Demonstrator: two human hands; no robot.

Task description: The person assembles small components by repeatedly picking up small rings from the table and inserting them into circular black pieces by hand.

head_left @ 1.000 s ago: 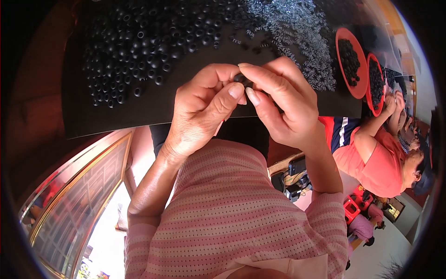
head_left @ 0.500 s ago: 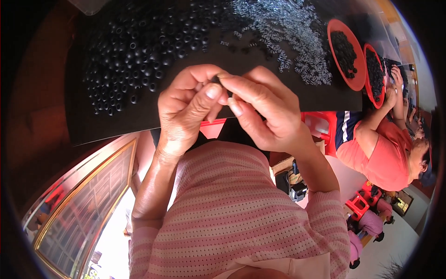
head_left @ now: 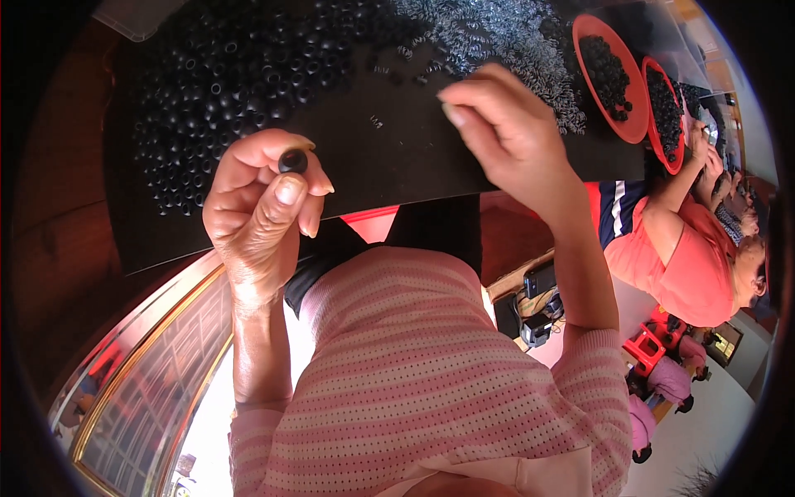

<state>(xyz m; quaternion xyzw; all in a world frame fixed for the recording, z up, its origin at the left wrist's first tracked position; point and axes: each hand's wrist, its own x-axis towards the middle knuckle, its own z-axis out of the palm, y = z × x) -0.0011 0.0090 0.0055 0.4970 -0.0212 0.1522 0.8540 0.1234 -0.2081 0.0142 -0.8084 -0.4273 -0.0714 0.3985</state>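
Note:
My left hand point(head_left: 261, 207) pinches a small round black cap point(head_left: 292, 161) between thumb and fingers. Its round opening faces up, above the table's near edge. Over the dark table to the right is my right hand point(head_left: 513, 137), slightly blurred, with thumb and forefinger tips drawn close together. Whatever those tips hold, if anything, is too small to make out. Beyond them spreads a pile of small metal springs point(head_left: 489, 37), with a few loose small black pieces point(head_left: 421, 80) near the fingertips. One loose spring point(head_left: 376, 122) lies between my hands.
Many black caps point(head_left: 240, 79) cover the left of the dark table point(head_left: 356, 157). Two red bowls stand at the right: a nearer bowl point(head_left: 633, 132) and a farther bowl point(head_left: 675, 161), both containing black pieces. A co-worker point(head_left: 696, 265) sits beyond, at the right.
My hands were together at the small black piece and are now apart. The left hand has moved left with the cap; the right has swung away right and up toward the springs.

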